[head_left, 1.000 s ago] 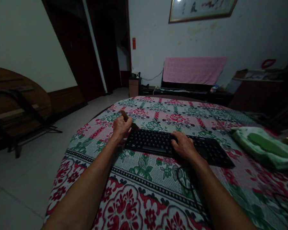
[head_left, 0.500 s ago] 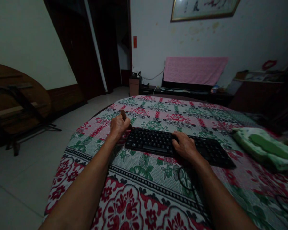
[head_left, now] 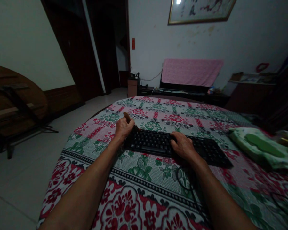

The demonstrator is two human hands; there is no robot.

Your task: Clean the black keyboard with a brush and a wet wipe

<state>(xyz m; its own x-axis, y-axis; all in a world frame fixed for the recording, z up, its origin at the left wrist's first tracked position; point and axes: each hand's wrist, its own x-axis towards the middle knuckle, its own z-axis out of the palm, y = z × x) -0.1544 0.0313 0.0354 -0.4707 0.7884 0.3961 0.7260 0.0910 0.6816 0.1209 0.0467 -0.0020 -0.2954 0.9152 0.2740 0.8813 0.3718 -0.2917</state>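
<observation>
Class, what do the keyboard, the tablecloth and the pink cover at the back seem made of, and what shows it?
Keyboard: probably hard plastic, matte black, with evenly shaped keys.
Tablecloth: apparently woven fabric, dull, with a grainy weave in its pale areas.
Pink cover: likely matte cloth, perhaps towelling, since it drapes.

Black keyboard (head_left: 153, 142), red-and-green floral tablecloth (head_left: 139, 167), pink towel (head_left: 192, 72), brown handle (head_left: 126, 117).

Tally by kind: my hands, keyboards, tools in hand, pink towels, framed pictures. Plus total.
Hands: 2 (left hand, right hand)
Black keyboard: 1
Brown-handled tool: 1
Pink towel: 1
Framed picture: 1
Total: 6
</observation>
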